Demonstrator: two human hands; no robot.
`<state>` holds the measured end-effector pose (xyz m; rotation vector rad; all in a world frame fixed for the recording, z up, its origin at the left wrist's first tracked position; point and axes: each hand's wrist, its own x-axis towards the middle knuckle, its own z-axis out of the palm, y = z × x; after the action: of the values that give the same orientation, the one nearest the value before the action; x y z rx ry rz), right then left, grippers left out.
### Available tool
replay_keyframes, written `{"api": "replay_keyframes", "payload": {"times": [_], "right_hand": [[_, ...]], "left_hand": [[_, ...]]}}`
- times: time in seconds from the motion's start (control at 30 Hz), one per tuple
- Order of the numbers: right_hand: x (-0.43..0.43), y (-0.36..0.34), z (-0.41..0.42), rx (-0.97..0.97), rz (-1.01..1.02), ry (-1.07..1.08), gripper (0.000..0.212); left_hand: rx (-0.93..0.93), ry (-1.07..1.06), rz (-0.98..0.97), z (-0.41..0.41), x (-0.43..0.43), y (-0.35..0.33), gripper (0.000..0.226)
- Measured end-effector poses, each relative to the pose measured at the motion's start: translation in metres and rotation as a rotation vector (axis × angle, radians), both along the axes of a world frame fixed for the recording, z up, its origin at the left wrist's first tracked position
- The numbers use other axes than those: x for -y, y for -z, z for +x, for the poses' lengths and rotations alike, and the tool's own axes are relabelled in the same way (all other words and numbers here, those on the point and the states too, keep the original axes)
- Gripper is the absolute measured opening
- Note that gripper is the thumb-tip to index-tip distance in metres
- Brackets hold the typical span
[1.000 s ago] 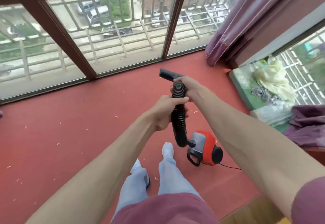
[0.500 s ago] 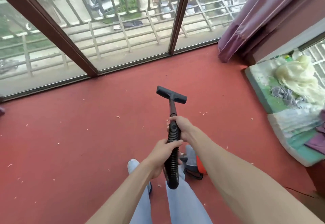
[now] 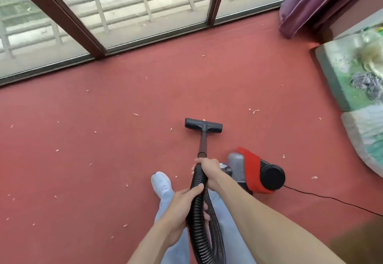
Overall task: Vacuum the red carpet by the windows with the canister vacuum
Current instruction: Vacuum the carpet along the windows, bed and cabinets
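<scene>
Both hands grip the black ribbed hose. Right hand is wrapped around the top end of the hose, just below where the dark wand begins, fingers curled over it. Left hand clamps the hose lower down, nearer the body, thumb across the top.

The wand runs forward from the right hand to the flat black floor head, which sits on the red carpet, well short of the windows. A pale scrap lies at the head's far edge. The red and grey canister sits on the carpet just to the right of the right hand, its black round end facing right, and a thin black cord trails off it toward the right edge.

Small pale scraps are scattered across the carpet. A white shoe and light blue trouser legs show under the hose. A purple curtain hangs at the top right corner; below it lies a green patterned mat with blurred cloth on it.
</scene>
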<state>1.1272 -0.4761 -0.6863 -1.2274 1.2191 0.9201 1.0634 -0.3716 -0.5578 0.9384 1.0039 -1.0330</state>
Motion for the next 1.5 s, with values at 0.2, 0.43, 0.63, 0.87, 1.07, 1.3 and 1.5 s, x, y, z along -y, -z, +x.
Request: {"api": "replay_keyframes", "payload": {"times": [0.2,0.43,0.63,0.87,1.07,1.3,1.5], "right_hand": [[-0.02,0.035,-0.026,0.006,0.012,0.086,0.008],[-0.044,0.036,-0.026,0.021,0.087,0.118,0.026],[-0.068,0.003,-0.045,-0.068,0.243,-0.007,0.026],[-0.096,-0.009,-0.035,0.042,0.006,0.11,0.025],[-0.091,0.007,0.018,0.102,-0.07,0.016,0.018],[-0.054,0.046,0.095,0.184,-0.109,-0.124,0.028],[-0.031,0.075,0.178,0.23,-0.115,-0.201,0.041]], "left_hand": [[-0.023,0.031,0.024,-0.022,-0.019,0.038,0.039],[-0.007,-0.008,0.104,-0.027,-0.056,0.058,0.03],[-0.032,0.031,0.062,-0.027,-0.098,0.043,0.037],[0.049,0.107,0.023,-0.017,-0.113,0.026,0.033],[0.111,0.049,-0.026,0.023,-0.098,0.039,0.027],[0.134,-0.095,-0.101,0.086,-0.061,0.07,0.033],[0.152,-0.178,-0.121,0.161,-0.036,0.101,0.053]]}}
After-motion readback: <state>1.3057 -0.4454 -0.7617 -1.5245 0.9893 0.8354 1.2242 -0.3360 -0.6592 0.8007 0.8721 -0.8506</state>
